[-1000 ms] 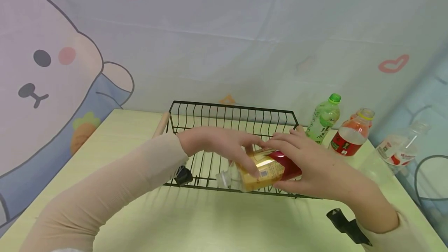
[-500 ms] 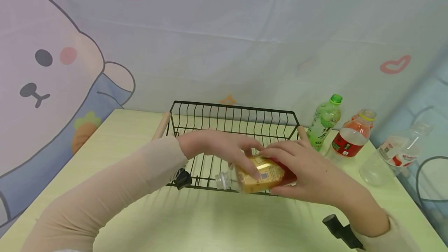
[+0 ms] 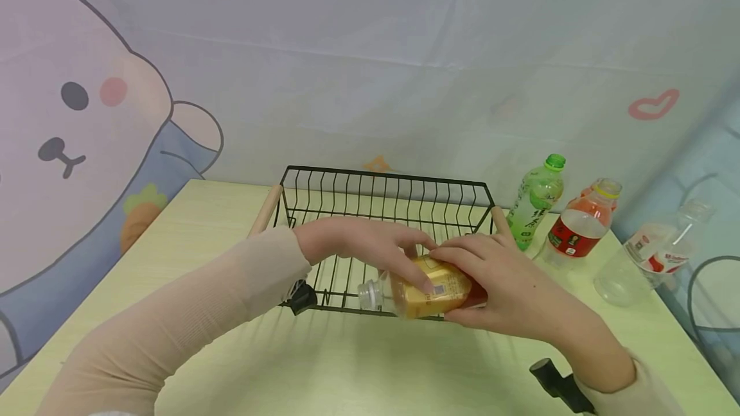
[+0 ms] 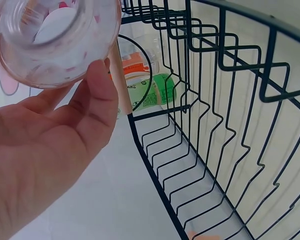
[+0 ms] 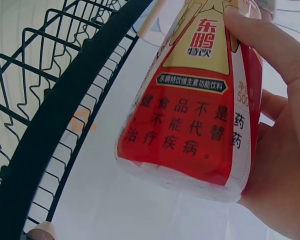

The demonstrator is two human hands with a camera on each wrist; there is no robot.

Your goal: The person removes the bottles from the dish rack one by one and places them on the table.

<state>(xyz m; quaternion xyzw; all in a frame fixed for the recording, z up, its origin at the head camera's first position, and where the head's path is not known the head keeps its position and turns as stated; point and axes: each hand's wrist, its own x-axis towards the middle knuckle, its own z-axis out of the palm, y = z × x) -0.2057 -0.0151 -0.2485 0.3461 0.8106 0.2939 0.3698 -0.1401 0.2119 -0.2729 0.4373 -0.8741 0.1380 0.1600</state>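
An uncapped clear plastic drink bottle (image 3: 436, 294) with a gold and red label lies sideways in the air over the front of a black wire rack (image 3: 387, 175). Its neck points left. My left hand (image 3: 370, 244) grips it from above near the shoulder, thumb across the gold label. The right hand (image 3: 509, 284) holds the base end, fingers over the top and thumb below. In the left wrist view, the bottle's clear mouth end (image 4: 60, 65) faces the camera above the left palm (image 4: 45, 140). The red label side (image 5: 185, 120) shows in the right wrist view.
Right of the rack stand a green bottle (image 3: 534, 201), a bottle with a red label (image 3: 573, 235) partly hiding another orange one, and a clear bottle (image 3: 647, 262). Wooden handles (image 3: 266, 210) flank the rack. A printed cloth (image 3: 370, 82) hangs behind the pale table (image 3: 358, 371).
My right hand has shifted slightly left and down, covering more of the bottle's red end. The bottle has turned a little in the grip. My left hand has hardly moved.
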